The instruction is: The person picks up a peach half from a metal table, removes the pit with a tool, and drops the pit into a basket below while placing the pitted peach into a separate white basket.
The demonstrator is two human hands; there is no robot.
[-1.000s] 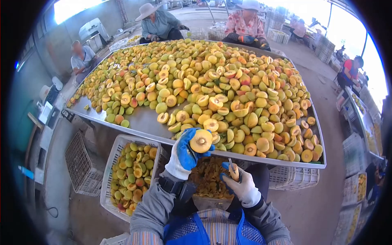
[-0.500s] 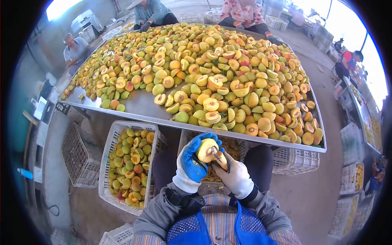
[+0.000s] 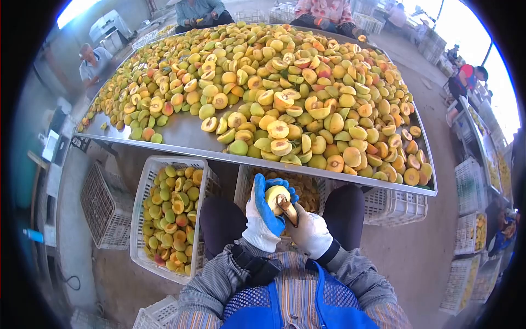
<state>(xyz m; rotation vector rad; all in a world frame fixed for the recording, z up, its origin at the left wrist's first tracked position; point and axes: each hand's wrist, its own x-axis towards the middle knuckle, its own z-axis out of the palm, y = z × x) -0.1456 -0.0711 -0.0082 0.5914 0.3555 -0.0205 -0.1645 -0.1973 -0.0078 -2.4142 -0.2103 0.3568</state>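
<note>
My left hand [image 3: 263, 214], in a blue-coated white glove, is wrapped around a yellow peach half [image 3: 275, 193] with its cut face turned toward my right hand. In my right hand [image 3: 311, 233], gloved in white, is a pitting knife [image 3: 290, 213] with a wooden handle. Its tip is at the brown centre of the cut face; how deep it sits cannot be made out. Both hands are above a white crate [image 3: 244, 183] between my knees, which holds yellowish-brown pieces. Just beyond is a metal table [image 3: 183, 133] heaped with halved peaches [image 3: 307, 104].
A white crate full of peach halves [image 3: 174, 219] stands left of my knees. Other crates are at the far left [image 3: 98, 205] and under the table's right side [image 3: 397, 207]. Co-workers sit along the table's far side [image 3: 200, 13] and left end [image 3: 94, 66].
My hands have shifted slightly and the knife has turned at the fruit's centre, its curved metal tip now less visible. At the far side, a co-worker's hands have lifted from the heap.
</note>
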